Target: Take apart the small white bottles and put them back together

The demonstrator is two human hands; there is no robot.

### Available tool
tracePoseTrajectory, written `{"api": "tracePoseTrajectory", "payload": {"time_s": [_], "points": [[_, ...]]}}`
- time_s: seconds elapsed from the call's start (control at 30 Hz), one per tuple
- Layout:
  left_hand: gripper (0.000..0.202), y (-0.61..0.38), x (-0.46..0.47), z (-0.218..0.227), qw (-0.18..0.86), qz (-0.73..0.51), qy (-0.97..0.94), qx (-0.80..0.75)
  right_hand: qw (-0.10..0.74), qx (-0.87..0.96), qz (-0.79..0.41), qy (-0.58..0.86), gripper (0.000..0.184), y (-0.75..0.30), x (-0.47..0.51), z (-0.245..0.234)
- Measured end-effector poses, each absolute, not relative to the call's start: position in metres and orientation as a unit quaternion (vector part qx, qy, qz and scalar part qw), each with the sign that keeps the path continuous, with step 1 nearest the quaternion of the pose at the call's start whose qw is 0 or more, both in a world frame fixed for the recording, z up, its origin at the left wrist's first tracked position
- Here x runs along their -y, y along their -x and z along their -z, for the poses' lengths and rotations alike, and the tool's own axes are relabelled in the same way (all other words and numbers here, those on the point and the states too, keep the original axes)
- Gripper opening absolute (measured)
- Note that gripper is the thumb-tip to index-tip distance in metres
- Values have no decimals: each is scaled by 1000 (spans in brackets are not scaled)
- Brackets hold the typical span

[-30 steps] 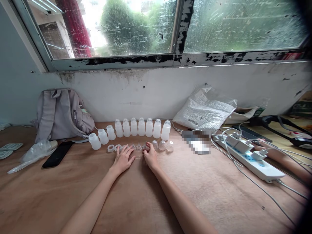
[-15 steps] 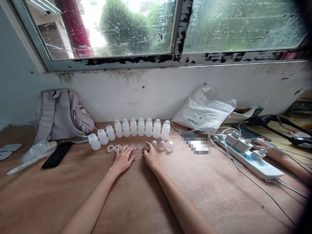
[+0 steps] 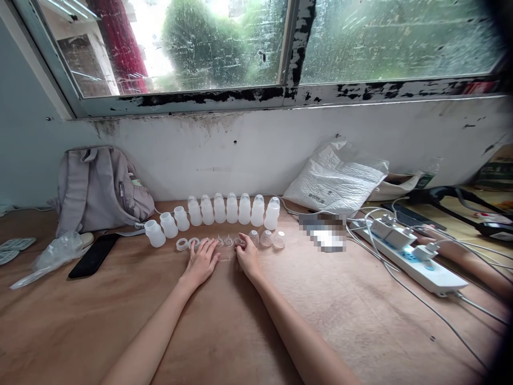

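My left hand point(image 3: 201, 261) lies flat on the wooden table point(image 3: 224, 331) with fingers stretched out, its fingertips by a white ring point(image 3: 182, 244). My right hand point(image 3: 248, 258) rests beside it, fingers loosely extended, touching the row of small clear nozzles point(image 3: 228, 241). Neither hand holds anything. Just beyond stand several capped translucent white bottles point(image 3: 232, 209) in a row, with three uncapped bottles point(image 3: 168, 226) curving left. Clear caps point(image 3: 266, 239) lie right of the nozzles.
A grey backpack point(image 3: 100, 187) leans on the wall at left, with a black phone point(image 3: 93, 255) and crumpled plastic point(image 3: 56, 251) before it. A white plastic bag point(image 3: 339, 179) and a power strip point(image 3: 412, 259) with cables lie right. Another person's forearm point(image 3: 468, 262) rests at far right.
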State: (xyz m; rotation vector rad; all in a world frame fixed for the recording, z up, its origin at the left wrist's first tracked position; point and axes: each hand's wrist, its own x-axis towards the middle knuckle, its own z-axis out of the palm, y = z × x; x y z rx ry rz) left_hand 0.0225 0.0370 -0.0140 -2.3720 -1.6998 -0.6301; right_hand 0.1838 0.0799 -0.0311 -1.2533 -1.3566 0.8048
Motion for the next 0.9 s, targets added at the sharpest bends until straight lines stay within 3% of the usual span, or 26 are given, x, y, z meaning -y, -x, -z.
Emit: {"api": "tracePoseTrajectory", "payload": {"time_s": [0.2,0.67,0.9], "points": [[45,-15,-37,12,128,228,715,648,530,576,-322,533,48,-184,-76,26],[44,-7,-43,20,89,152,667,724,548,565,-309,534,51,-183,-77,30],[47,-5,-54,-6,165,249,651,698,573,566,-294,514,53,-183,-77,36]]}}
